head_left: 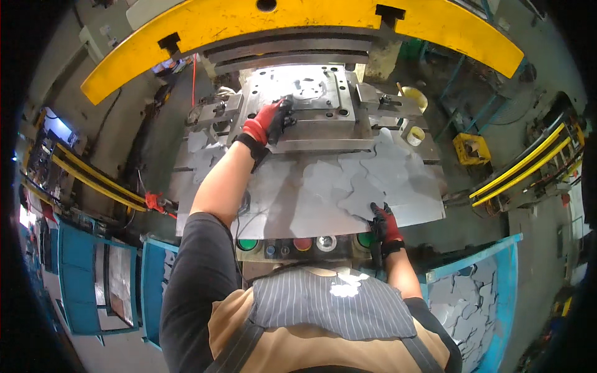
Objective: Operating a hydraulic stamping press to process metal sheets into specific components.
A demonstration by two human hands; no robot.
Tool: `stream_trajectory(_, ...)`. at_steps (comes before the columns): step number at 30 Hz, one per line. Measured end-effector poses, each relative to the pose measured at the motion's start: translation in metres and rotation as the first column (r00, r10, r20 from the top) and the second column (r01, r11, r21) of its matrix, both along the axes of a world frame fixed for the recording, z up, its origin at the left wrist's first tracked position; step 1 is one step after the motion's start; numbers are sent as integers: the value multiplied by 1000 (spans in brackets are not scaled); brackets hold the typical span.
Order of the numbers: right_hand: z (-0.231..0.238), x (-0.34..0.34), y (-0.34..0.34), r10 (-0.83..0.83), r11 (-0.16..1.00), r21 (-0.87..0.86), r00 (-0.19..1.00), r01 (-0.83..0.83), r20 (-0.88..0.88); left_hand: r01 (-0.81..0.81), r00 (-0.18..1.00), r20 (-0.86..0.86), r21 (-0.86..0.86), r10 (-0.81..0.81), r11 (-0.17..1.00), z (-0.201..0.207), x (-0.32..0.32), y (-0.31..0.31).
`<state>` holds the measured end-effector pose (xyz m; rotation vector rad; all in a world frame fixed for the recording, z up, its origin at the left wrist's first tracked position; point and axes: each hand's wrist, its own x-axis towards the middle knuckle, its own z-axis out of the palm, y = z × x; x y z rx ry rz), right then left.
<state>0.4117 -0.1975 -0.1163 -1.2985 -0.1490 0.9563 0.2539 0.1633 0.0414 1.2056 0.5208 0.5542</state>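
Note:
My left hand (272,124), in a red and black glove, reaches forward over the front part of a metal die (345,93) in the press. Its fingers are curled; whatever they hold, if anything, is hidden. My right hand (385,225), gloved alike, rests at the front edge of the grey metal table (280,214), fingers stretched forward beside a flat, wavy-edged metal piece (360,196). A bright, shiny patch with cut-out shapes (309,89) lies on the die's top face. Green push buttons (247,244) and a red one (303,244) sit below the table edge.
A yellow press beam (298,15) spans above the die. Metal clamps (217,109) flank it. A small pot (415,135) stands at the table's right. Blue bins (507,292) stand low on both sides, the right one full of metal scraps (466,304). Yellow rails (522,165) run alongside.

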Motion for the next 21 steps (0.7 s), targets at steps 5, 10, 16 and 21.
stream_trajectory(5, -18, 5, -3, 43, 999, 19, 999, -43, -3, -67, 996, 63, 119, 60, 991, 29, -51, -45)
stream_trajectory(10, -51, 23, -20, 121, 993, 11, 993, -121, 15, -202, 979, 13, 30, 201, 979, 26, -133, -134)
stream_trajectory(16, -60, 23, -12, 172, 975, 134, 983, -178, 58, -469, 875, -100, 71, 474, 880, -80, -243, -205)
stream_trajectory(21, -60, 25, -10, 109, 991, 71, 992, -113, 67, -641, 766, -208, -197, 608, 741, -120, -265, -221)
